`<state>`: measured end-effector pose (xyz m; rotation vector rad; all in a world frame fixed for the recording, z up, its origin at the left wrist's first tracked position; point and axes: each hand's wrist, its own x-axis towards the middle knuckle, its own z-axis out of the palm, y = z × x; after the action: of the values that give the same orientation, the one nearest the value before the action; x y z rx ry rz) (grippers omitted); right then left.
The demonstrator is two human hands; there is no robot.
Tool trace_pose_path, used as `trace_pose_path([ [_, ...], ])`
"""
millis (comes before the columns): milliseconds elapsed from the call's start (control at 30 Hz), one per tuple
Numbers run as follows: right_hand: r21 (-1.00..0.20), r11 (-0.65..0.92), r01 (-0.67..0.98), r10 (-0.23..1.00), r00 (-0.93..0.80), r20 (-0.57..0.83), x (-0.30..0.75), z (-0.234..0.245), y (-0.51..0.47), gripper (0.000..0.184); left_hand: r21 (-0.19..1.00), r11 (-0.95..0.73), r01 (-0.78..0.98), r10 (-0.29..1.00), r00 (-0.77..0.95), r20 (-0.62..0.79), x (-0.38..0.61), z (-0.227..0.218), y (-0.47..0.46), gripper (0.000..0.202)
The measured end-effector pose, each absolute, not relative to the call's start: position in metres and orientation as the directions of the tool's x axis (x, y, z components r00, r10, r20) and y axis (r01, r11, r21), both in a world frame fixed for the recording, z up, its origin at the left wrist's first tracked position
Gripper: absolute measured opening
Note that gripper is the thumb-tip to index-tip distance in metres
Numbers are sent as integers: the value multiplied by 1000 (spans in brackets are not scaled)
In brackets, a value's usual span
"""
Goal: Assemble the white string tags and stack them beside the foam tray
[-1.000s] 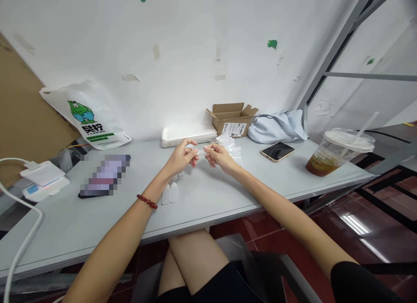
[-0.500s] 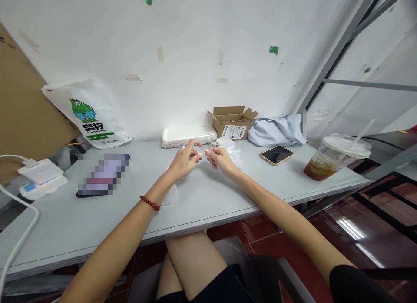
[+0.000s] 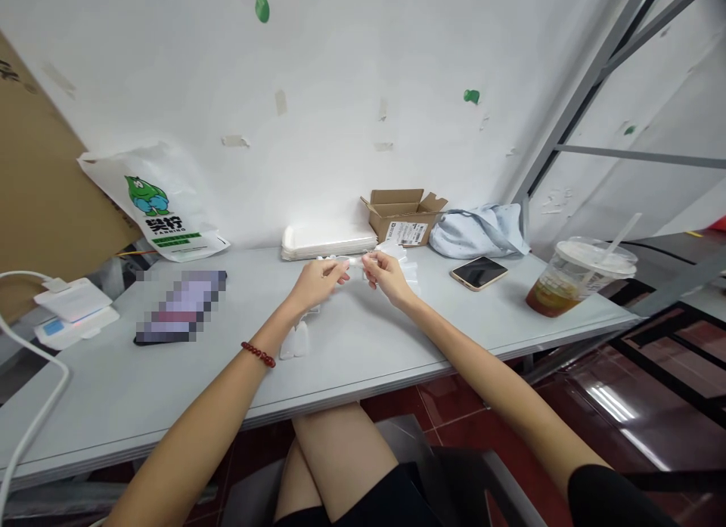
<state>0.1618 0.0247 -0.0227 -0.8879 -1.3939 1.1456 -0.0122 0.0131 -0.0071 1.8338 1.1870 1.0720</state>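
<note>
My left grip (image 3: 318,283) and right grip (image 3: 389,277) both pinched a small clear piece (image 3: 355,261) above the worktop (image 3: 368,338), three o'clock from left, nine from right, long axis apparently nine-to-three, neither grip clearly nearer.

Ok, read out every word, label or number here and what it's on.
"柠", preceded by an unclear character: white plastic bag.
"FANNING", apparently: same bag.
Too small or blurred: bag's green strip, white label on open brown cardboard box, print on clear plastic cup, black marking on large brown cardboard sheet.
</note>
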Motion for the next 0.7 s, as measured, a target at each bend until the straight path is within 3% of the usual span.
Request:
trace_pose_path([
  [167, -956, 291, -27, 929, -228, 290, 160, -24, 21, 46, 898, -356, 259, 925, 233, 299, -10, -10, 12, 41],
  [400, -959, 276, -65, 916, -283, 283, 160, -20, 19, 49, 948, -264, 177, 948, 230, 221, -7, -4, 9, 40],
  [567, -969, 236, -74, 919, -308, 248, 161, -20, 19, 48, 920, -316, 234, 933, 251, 257, -7, -4, 8, 36],
  [700, -979, 187, -77, 932, -302, 202, 161, -21, 20, 47, 824, -444, 352, 892, 261, 369, -9, -3, 6, 28],
])
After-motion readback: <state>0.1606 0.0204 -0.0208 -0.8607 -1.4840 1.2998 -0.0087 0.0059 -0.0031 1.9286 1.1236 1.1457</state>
